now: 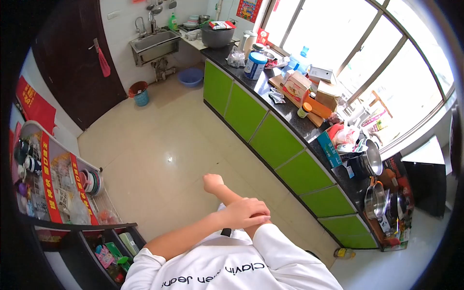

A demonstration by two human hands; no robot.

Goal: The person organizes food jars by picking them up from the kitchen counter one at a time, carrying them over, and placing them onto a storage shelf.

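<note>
My left hand (245, 212) lies across my right forearm near the elbow, its fingers closed around the arm. Beyond it, my right forearm (228, 195) reaches forward and to the left over the floor. At its end my right hand (212, 182) is curled into a fist, and no object shows in it. Both arms come out of a white short-sleeved shirt (232, 266) with dark lettering. Neither hand touches the furniture; the tiled floor (169, 159) lies below them.
Green cabinets (246, 111) with a cluttered black countertop (309, 126) run along the right under windows. A metal sink (155, 44), a bucket (140, 94) and a blue basin (190, 77) are at the back. To the left stand a dark door (72, 63) and a loaded shelf rack (63, 188).
</note>
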